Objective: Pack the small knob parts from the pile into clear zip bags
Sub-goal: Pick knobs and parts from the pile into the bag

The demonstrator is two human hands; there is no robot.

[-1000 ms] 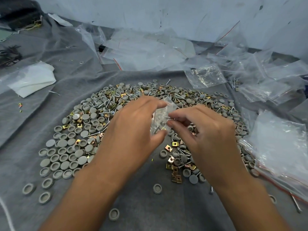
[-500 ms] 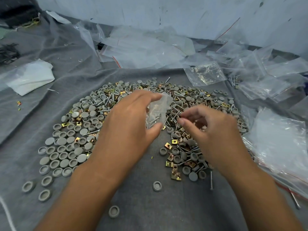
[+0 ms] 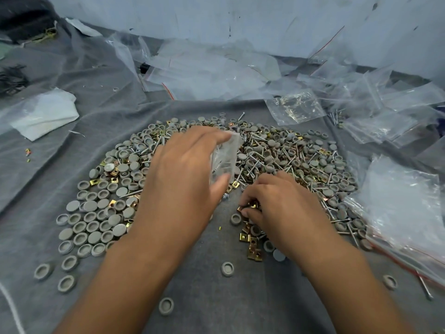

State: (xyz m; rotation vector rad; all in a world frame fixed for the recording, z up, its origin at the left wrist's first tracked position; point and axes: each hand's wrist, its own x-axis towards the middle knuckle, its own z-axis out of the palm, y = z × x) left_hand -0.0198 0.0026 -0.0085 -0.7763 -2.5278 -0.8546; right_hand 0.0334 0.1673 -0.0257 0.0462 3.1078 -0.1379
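Grey cloth [image 3: 216,309] covers the whole work surface in front of you, rumpled toward the far left and running up to a pale blue wall [image 3: 240,18]. From the head view, the pile of small parts [image 3: 284,155] sits in the middle of the cloth: grey round caps, silver screws and gold-coloured square clips all mixed together. The caps on the left side lie spread out flat, many with the hollow side up, and a few stray caps [image 3: 227,268] lie apart on the cloth nearer to you.

Your left hand [image 3: 183,179] is raised over the pile and grips a small clear zip bag [image 3: 225,156] between thumb and fingers; the bag stands roughly upright, and something metallic shows faintly inside it. Your right hand [image 3: 281,208] is down at the near edge of the pile, fingers curled and pinching at a gold clip [image 3: 251,205]; whether the clip is lifted clear I cannot tell. More gold clips [image 3: 252,249] lie just below that hand.

Loose empty zip bags [image 3: 212,75] are heaped along the far edge, and more bags [image 3: 407,213] with red seal lines lie at your right. A white folded cloth [image 3: 45,114] lies at the far left.
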